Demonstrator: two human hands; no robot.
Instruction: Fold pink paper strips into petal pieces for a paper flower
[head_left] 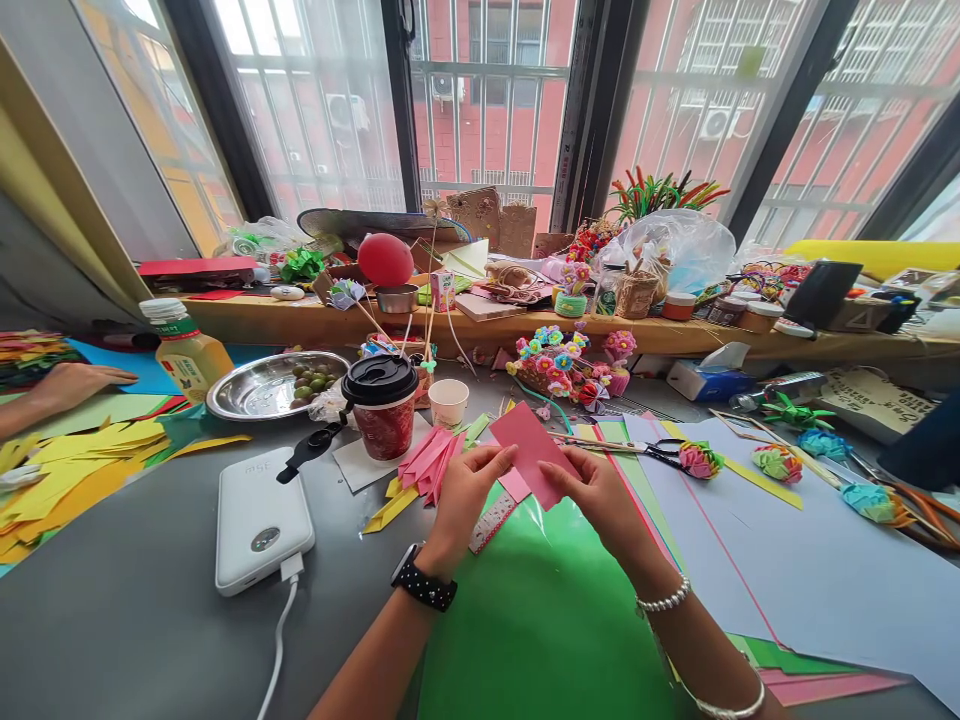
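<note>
Above the near middle of the worktop, over the edge of a green sheet, I see the pink paper held up between both hands. My left hand pinches its left edge between thumb and fingers; my right hand pinches it the same way at the lower right. Just beneath it, a patterned strip lies slanted across the green sheet's far left corner.

Left of that I have a bundle of folded pink strips, then a red cup with a black lid, a white paper cup to its right. Nearer on the left sits a white power bank, its cable running toward me. Farther off stand a metal dish of green fruit and a bottle. At the left edge, another person's hand rests among coloured papers.

To the right, scissors lie behind my right hand, their black handles beside a folded paper flower, with large white sheets spread nearer.
</note>
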